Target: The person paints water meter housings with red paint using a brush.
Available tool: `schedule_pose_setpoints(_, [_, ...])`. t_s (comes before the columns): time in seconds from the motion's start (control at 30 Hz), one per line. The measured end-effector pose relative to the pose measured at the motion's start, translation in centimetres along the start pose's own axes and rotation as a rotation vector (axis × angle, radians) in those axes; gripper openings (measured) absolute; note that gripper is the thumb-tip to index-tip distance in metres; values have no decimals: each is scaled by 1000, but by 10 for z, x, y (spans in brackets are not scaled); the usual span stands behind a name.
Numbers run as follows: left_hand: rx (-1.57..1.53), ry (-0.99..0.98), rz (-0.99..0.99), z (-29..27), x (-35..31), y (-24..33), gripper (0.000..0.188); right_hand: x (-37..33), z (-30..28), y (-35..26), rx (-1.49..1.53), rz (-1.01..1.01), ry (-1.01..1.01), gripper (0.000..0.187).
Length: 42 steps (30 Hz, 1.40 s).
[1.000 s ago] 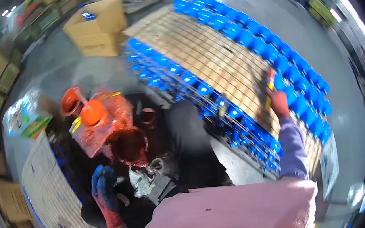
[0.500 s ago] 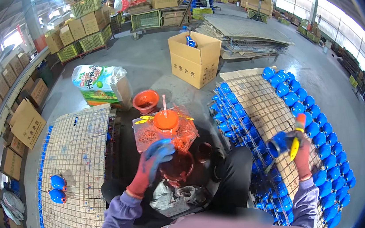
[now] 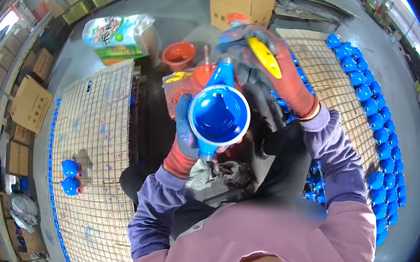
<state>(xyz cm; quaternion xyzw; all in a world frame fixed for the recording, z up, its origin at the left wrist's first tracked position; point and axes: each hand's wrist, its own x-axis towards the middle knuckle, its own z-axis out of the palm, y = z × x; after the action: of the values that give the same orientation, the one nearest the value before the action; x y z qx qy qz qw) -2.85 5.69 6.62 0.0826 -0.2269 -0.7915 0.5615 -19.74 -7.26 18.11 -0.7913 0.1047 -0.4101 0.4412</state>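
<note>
My left hand (image 3: 186,136) is gripping a blue housing (image 3: 219,115) by its 9 o'clock side, open mouth facing me, pretty much mid-view. My right hand (image 3: 280,59)'s curled round a yellow-handled tool (image 3: 264,58) around 1–2 o'clock from it, can't tell if it's touching the housing. Orange bowl (image 3: 179,52)'s at 11.

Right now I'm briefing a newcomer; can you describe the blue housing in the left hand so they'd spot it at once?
Between the left mesh rack and the right mesh rack, find the left hand. It grips the blue housing. Unlike the blue pieces on the racks, this one shows an open, pale-rimmed bowl facing the camera.
</note>
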Motion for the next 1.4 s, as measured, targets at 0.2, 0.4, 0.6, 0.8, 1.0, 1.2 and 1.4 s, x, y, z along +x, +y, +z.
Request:
schedule_pose_setpoints(0.2, [80,88,269,-31,-14,39,101,-7,2,58,-49,271,-81,41])
schedule_pose_setpoints(0.4, [-54,144,284,-79,-22,75,102,-14,8,109,-963,-50,-335,51])
schedule_pose_setpoints(0.6, [-118,218,501,-87,-37,75,73,1,28,157,-644,83,-193,31])
schedule_pose_setpoints(0.8, [-446,-153,401,-86,-37,98,94,15,44,228,-145,572,71,24])
schedule_pose_setpoints(1.0, [-265,156,623,-77,-37,96,97,0,50,282,-420,516,41,28])
schedule_pose_setpoints(1.2, [-358,209,629,-77,-39,98,98,-5,55,304,-655,555,-37,30])
schedule_pose_setpoints(1.4, [-287,333,765,-89,-39,89,90,-14,49,283,-602,357,-2,26])
